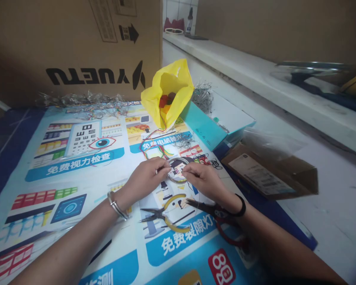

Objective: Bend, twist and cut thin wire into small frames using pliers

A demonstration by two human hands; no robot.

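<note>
Grey ring (178, 181) is pinched at opposite edges by the left fingers (163, 170) and right fingers (192, 171); the printed worktop (124, 237) is backed by a cardboard box (85, 47).

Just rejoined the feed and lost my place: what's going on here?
A person's left hand and right hand pinch a thin ring from opposite sides. Yellow-handled pliers lie open nearer the person, with scissors partly hidden by the right arm. Beyond the hands, a yellow bag stands open, coloured threads trailing from it.
</note>
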